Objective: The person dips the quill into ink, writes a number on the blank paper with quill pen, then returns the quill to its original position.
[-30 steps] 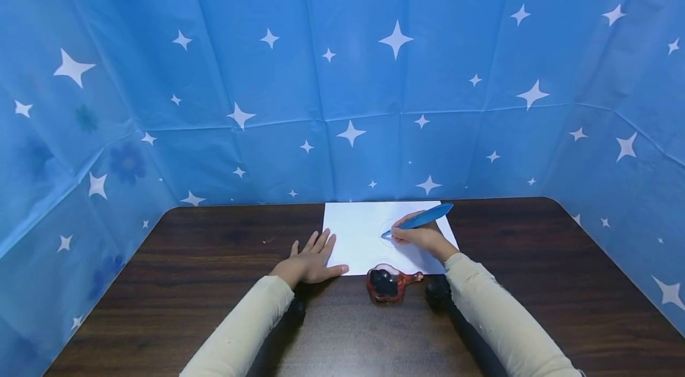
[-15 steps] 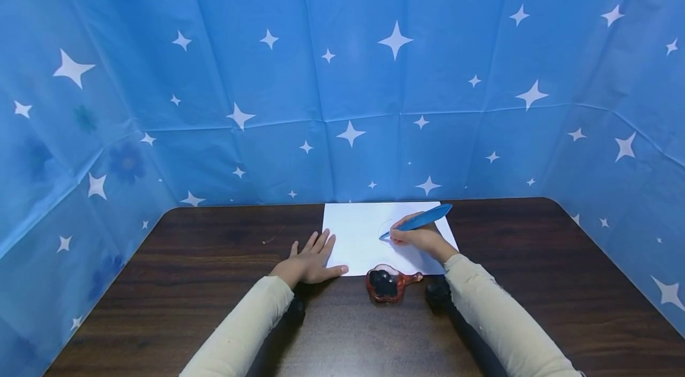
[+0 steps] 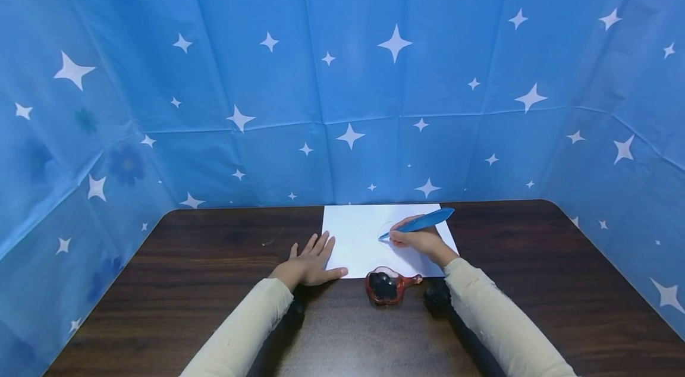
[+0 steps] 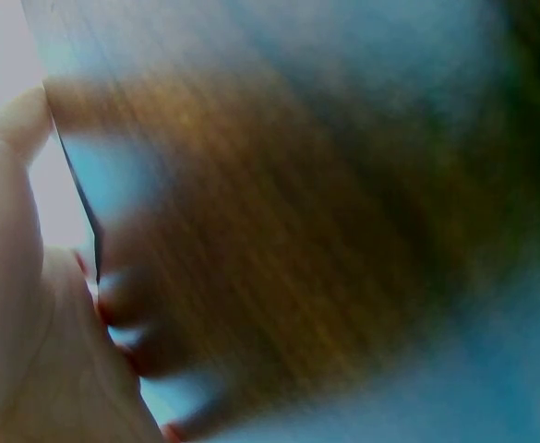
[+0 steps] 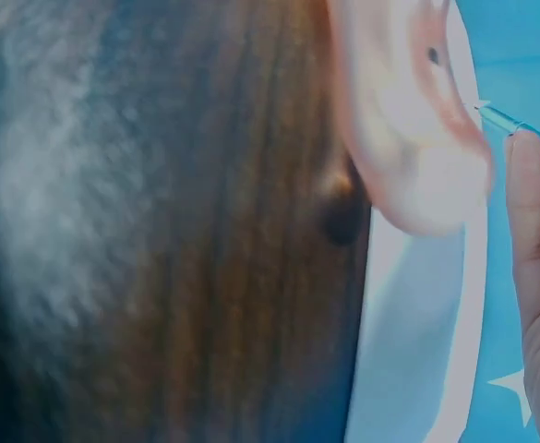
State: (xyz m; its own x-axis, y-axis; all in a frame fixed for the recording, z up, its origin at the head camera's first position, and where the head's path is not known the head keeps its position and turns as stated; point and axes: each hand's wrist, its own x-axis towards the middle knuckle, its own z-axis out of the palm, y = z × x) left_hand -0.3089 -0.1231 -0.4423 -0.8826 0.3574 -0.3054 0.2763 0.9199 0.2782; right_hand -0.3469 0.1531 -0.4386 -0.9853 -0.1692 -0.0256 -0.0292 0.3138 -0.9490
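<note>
A sheet of white paper lies at the far edge of the table. My left hand rests with spread fingers across its left edge, thumb near the lower edge; the left wrist view shows this palm from close by. My right hand pinches a blue feather-shaped pen, tilted with its feather end up to the right. The nib meets the paper beside a faint curved line. In the right wrist view, the pen shows only partly past the fingers.
Just in front of the paper sits a shiny red-brown object with a dark middle and a short stem to the right. The dark wood table meets a blue star-patterned curtain behind and at both sides.
The pen's nib has shifted very slightly left along the faint curve. The left hand, the paper and the red-brown object keep their places.
</note>
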